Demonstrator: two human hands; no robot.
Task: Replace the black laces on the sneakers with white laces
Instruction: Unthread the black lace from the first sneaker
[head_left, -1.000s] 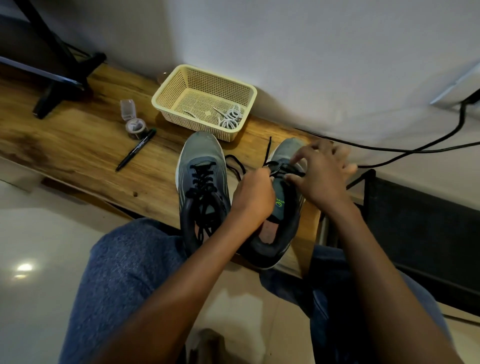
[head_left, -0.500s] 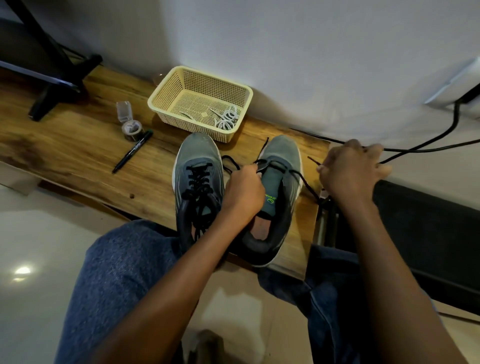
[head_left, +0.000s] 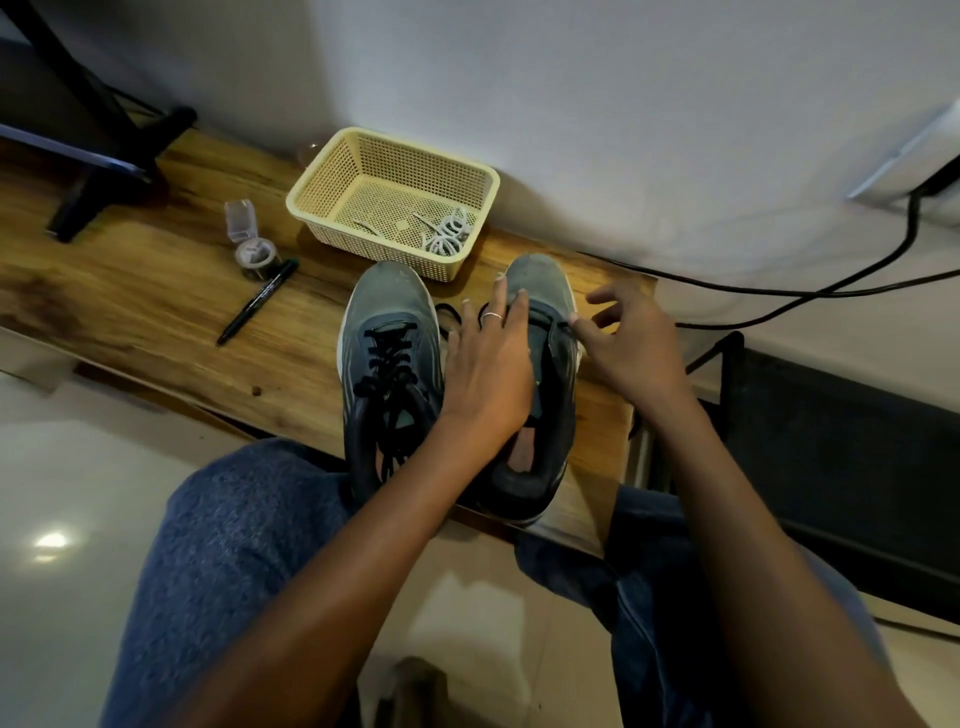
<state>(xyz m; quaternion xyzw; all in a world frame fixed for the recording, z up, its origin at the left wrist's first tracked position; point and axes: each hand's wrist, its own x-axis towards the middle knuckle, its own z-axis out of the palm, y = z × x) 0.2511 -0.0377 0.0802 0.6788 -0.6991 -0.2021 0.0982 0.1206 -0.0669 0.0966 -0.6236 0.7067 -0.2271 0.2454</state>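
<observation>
We see two grey sneakers side by side on the wooden bench (head_left: 130, 291), toes pointing away from us. The left sneaker (head_left: 387, 364) is fully laced in black. On the right sneaker (head_left: 545, 374) a black lace (head_left: 545, 318) crosses only the far eyelets, and a loop of it lies between the two shoes.

Our left hand (head_left: 488, 364) lies flat over the right sneaker's tongue, fingers straight and spread toward the toe, a ring on one finger. Our right hand (head_left: 631, 348) sits at that shoe's right edge, thumb and forefinger pinching the black lace where it leaves the eyelet, the other fingers loosely spread.

The white laces (head_left: 447, 234) lie bundled in the near right corner of the cream basket (head_left: 322, 187), just beyond the sneakers. Further left lie a black pen (head_left: 257, 301) and a small tape roll (head_left: 254, 255).
</observation>
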